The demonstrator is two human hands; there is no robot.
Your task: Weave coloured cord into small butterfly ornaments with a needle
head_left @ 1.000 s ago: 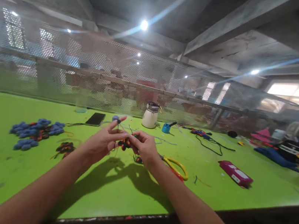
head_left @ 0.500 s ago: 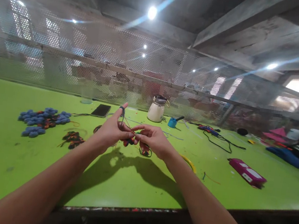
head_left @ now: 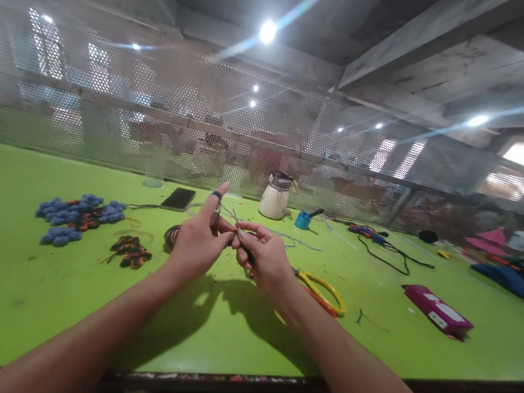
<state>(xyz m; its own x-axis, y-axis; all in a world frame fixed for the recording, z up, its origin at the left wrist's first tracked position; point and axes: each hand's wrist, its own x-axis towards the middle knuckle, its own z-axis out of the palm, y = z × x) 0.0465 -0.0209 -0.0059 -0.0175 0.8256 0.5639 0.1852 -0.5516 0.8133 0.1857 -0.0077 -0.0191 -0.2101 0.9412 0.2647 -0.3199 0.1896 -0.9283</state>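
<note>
Several blue yarn flowers [head_left: 61,211] on tabletop [head_left: 52,316] look finished. Small dark piece [head_left: 248,255], half-hidden between hands, seems unfinished: left hand [head_left: 199,240] pinches yarn [head_left: 217,195], right hand [head_left: 264,254] clamps piece.

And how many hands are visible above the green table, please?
2: the left hand, with dark yarn around a raised finger, and the right hand beside it, their fingertips close together. I see no others there.
</note>
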